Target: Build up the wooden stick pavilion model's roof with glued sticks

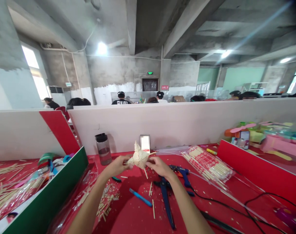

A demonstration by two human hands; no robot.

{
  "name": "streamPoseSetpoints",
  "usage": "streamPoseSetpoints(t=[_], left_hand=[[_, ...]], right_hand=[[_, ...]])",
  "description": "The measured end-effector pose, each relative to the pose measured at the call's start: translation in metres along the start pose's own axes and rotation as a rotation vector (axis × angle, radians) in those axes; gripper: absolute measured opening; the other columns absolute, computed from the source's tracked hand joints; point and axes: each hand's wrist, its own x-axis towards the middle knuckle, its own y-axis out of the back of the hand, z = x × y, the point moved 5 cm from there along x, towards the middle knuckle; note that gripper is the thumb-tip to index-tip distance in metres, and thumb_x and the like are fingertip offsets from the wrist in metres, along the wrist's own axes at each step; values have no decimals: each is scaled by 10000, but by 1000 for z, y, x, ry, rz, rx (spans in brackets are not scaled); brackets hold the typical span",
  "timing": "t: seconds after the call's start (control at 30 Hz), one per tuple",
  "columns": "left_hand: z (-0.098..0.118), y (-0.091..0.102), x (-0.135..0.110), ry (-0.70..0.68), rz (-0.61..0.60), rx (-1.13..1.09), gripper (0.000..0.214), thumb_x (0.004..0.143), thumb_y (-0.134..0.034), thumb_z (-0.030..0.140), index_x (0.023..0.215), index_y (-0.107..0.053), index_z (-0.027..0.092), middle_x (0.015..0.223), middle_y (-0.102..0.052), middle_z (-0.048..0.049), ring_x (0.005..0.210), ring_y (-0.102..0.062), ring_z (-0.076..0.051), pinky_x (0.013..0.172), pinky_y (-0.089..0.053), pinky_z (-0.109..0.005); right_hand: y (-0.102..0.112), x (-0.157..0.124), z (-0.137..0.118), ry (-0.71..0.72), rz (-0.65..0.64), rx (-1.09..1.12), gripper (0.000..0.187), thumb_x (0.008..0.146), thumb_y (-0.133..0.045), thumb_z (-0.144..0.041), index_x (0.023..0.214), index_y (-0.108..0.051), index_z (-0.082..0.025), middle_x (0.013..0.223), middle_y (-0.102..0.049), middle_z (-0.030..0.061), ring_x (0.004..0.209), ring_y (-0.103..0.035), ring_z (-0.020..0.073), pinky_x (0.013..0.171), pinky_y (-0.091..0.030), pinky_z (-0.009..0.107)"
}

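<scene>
Both my hands hold up a small star-shaped piece made of glued wooden sticks (139, 158) above the red table (138, 214). My left hand (117, 165) pinches its left edge, fingers closed. My right hand (159, 166) grips its right lower side, fingers closed too. One stick pokes down from the piece toward the table.
On the table lie blue-handled cutters (165, 195), a blue glue gun (182, 172) with black cord, a blue pen (140, 197), loose stick offcuts (106, 198), and a bag of sticks (207, 165). A dark bottle (103, 149) stands by the white partition (187, 123). Other people sit beyond it.
</scene>
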Motion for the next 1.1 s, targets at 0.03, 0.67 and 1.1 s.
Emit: streamPoseSetpoints(t=[0.03,0.67,1.1], left_hand=[[0,0,0,-6,1,-7,208,794,-624,365,805,-630,157,720,-576,18,701,-538,-178,660,-420,-265],[4,1,-2,-32,-2,-4,215,780,-639,381,744,-571,180,728,-477,31,681,-423,-150,616,-361,-242],[-1,2,-2,-49,-12,27,183,785,-620,343,787,-615,160,728,-535,24,696,-474,-160,641,-402,-240]], right_hand=[[0,0,-1,1,6,8,491,866,-633,-582,1015,-751,-129,1006,-774,112,962,-688,280,883,-524,402],[1,-3,-8,-15,19,41,474,832,-660,-573,945,-749,-121,914,-772,98,848,-684,259,808,-511,368],[0,-2,-5,-8,13,57,491,810,-663,-612,892,-746,-135,870,-763,87,818,-675,256,776,-507,359]])
